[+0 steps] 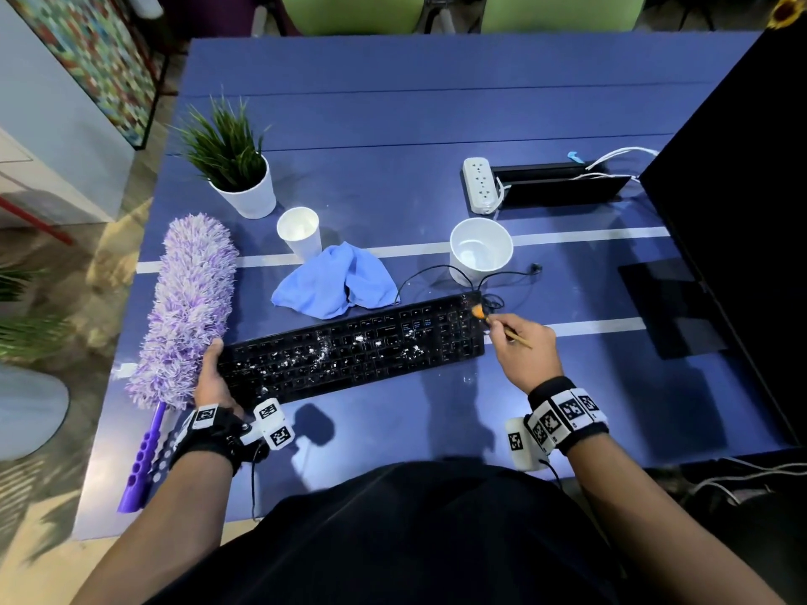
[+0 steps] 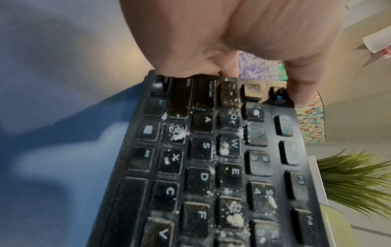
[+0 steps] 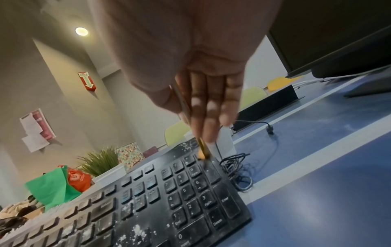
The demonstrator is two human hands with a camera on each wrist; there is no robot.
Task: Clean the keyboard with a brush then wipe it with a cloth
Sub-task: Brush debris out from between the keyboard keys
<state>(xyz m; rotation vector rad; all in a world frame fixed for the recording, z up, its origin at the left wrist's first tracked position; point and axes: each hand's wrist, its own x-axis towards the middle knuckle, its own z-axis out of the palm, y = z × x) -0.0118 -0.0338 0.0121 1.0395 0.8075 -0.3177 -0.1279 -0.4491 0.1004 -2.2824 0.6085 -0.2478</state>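
A black keyboard (image 1: 349, 349) speckled with white crumbs lies slanted on the blue table (image 1: 393, 124). My left hand (image 1: 214, 373) grips its left end, thumb and fingers wrapped round the edge (image 2: 222, 73). My right hand (image 1: 519, 338) pinches a thin wooden brush (image 1: 506, 331), whose orange bristles (image 1: 478, 311) touch the far right corner of the keyboard by the number pad (image 3: 203, 155). A crumpled light blue cloth (image 1: 336, 281) lies just behind the keyboard's middle.
A purple fluffy duster (image 1: 187, 307) lies left of the keyboard. Behind stand a potted plant (image 1: 240, 168), a white cup (image 1: 300, 231) and a white bowl (image 1: 480, 248). The keyboard cable (image 1: 493, 299) coils at the right corner. A power strip (image 1: 480, 185) and a dark monitor (image 1: 720, 189) sit at the right.
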